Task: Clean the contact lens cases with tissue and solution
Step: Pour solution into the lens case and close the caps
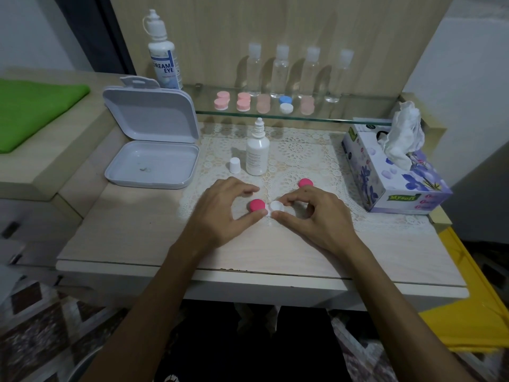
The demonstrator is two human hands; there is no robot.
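A white contact lens case (276,207) lies on the lace mat in the middle of the table. One well still wears a pink cap (257,205). My left hand (223,213) curls around that pink cap, thumb tip touching the case. My right hand (308,216) pinches the open white well between thumb and fingers. A second pink cap (305,183) lies loose just behind my right hand. An uncapped small white solution bottle (257,151) stands behind the hands, its white cap (235,164) beside it. A tissue box (391,172) with a tissue sticking up sits at the right.
An open grey plastic box (153,150) sits at the left. A large solution bottle (164,57) stands behind it. The glass shelf (325,118) holds several more lens cases and clear bottles. A green cloth (33,108) lies far left.
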